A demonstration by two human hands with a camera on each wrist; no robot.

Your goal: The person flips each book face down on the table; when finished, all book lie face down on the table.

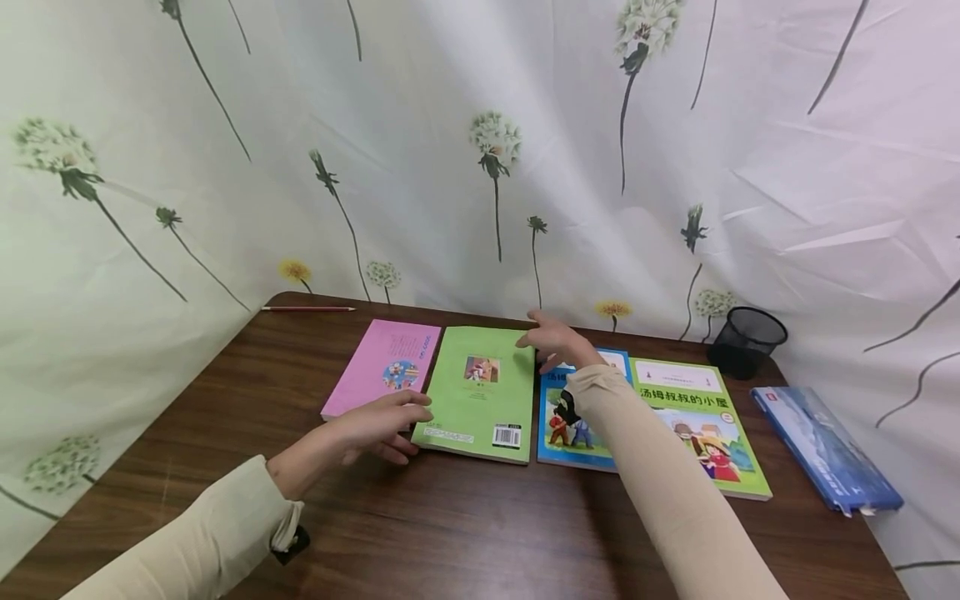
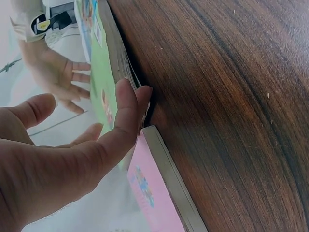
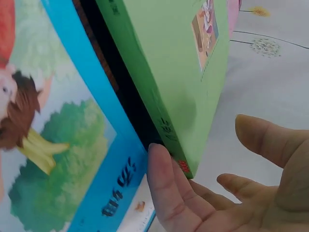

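A green book (image 1: 480, 392) lies back cover up on the brown table (image 1: 450, 525), between a pink book (image 1: 384, 365) and a blue picture book (image 1: 570, 433). My left hand (image 1: 382, 425) reaches to the green book's lower left edge, with straight fingers touching that edge (image 2: 128, 104) beside the pink book (image 2: 149, 193). At the green book's far right corner, my right hand (image 1: 551, 342) is held with relaxed fingers. In the right wrist view one fingertip (image 3: 159, 164) lies against the corner of the green book (image 3: 169, 63), next to the blue book (image 3: 72, 145). Neither hand holds anything.
A second green-covered picture book (image 1: 701, 421) lies right of the blue one, and a dark blue book (image 1: 825, 446) lies near the right edge. A black mesh cup (image 1: 746, 340) stands at the back right. At the back left lies a red pencil (image 1: 307, 309). A flowered cloth hangs behind.
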